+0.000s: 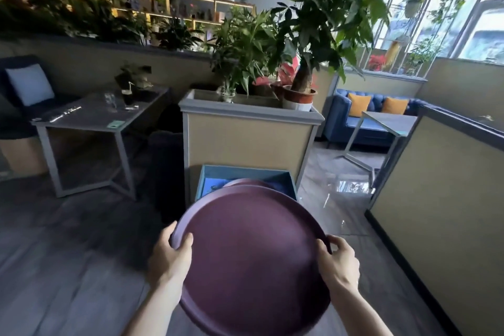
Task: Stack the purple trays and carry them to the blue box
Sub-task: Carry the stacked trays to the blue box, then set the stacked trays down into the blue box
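Note:
I hold a stack of round purple trays (251,254) in front of me, above the floor. My left hand (170,256) grips the stack's left rim, thumb on top. On the right rim sits my right hand (338,262), also gripping. The rim of a lower tray (245,182) peeks out at the far side of the stack. Just beyond the trays stands the open blue box (285,180) on the floor, with something blue inside it; the trays hide its near part.
A tall beige planter (245,139) with potted plants rises right behind the box. A grey table (90,114) with glasses stands to the left, a beige partition (441,199) to the right. A blue sofa (354,117) is far right.

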Tool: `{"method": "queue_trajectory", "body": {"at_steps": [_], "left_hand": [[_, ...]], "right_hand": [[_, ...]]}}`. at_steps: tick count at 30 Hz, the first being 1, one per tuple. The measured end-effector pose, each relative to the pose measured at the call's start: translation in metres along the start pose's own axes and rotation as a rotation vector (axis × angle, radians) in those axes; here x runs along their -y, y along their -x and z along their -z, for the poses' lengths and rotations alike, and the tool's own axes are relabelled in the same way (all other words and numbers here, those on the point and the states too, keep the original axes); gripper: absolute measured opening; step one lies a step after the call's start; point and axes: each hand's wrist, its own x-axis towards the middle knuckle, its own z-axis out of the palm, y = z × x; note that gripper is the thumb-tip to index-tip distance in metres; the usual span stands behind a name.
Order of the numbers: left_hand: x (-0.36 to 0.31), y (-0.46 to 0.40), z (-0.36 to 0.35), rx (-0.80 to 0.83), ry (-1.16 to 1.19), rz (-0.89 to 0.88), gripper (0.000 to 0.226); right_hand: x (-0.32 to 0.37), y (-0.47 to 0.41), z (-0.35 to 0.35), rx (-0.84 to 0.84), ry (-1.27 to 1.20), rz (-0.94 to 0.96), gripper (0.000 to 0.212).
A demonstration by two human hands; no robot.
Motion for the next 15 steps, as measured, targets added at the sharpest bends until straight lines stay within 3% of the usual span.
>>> {"method": "queue_trajectory", "body": {"at_steps": [9,15], "left_hand": [[-0.005,-0.112,-0.099,0.003,-0.029,0.017,0.046],[-0.020,-0.195,-0.179,-0.039,-0.097,0.063,0.045]], "right_hand": [[0.007,-0.129,-0.088,0.009,0.030,-0.069,0.035],[0.020,-0.243,-0.153,0.064,0.090,-0.145,0.023]]}}
